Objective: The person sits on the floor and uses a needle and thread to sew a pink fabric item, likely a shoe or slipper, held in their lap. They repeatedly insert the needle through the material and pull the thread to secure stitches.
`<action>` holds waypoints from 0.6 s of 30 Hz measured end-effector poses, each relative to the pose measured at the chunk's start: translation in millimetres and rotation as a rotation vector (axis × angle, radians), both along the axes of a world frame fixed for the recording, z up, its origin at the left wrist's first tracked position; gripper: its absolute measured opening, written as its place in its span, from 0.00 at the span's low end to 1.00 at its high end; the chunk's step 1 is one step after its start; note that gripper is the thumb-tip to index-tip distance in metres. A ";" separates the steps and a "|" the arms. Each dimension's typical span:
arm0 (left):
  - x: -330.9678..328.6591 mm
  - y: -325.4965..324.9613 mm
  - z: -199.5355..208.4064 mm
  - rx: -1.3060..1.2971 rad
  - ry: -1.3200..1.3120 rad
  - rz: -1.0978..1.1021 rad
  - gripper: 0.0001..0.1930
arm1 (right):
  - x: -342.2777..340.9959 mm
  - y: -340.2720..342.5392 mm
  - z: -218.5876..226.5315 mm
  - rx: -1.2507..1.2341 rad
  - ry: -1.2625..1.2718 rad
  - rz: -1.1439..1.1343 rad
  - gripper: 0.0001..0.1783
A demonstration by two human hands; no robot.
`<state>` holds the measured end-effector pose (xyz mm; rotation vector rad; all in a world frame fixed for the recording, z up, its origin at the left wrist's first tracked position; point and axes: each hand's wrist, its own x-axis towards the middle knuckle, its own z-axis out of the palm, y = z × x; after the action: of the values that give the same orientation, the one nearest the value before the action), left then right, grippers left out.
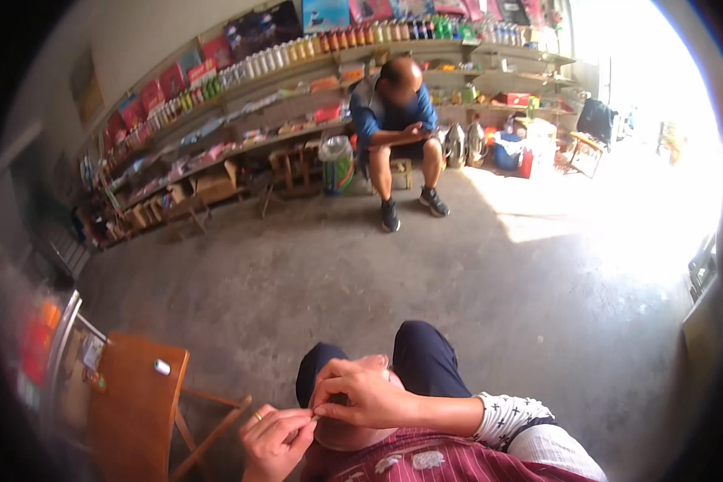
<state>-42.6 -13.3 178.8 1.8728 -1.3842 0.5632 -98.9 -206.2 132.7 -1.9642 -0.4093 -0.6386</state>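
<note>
Over my lap, my left hand (277,438) and my right hand (363,394) meet at their fingertips. Both are closed in a pinch around something tiny and pale, too small to name. A ring shows on a finger of the left hand. Beneath the right hand lies a pale pink, rounded thing (352,438), perhaps a bowl, resting on my lap and partly hidden by the hands. My right forearm wears a white sleeve cover (510,418) with dark crosses.
At my left stands a brown wooden folding table (136,418) holding a small white object (161,367). Across the concrete floor (297,281) a person (398,120) sits on a low stool. Behind are shelves of bottles (297,50), a bulging bag (337,165) and metal flasks (466,145).
</note>
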 end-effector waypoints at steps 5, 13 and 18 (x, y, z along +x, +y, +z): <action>5.3 3.5 -3.4 -0.013 0.002 -0.039 0.11 | -9.7 -19.2 52.0 0.339 0.276 -0.053 0.07; 16.5 15.0 -8.4 0.039 0.063 -0.018 0.09 | -65.0 -142.7 85.6 0.928 -0.203 -0.386 0.11; 14.4 12.1 -13.7 0.094 0.079 -0.039 0.09 | -104.6 -199.0 58.6 0.814 -0.298 -0.650 0.10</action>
<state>-28.2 -1.2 165.1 1.9165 -1.4141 0.4070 -203.5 -405.2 191.3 -1.1838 0.3159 -1.2794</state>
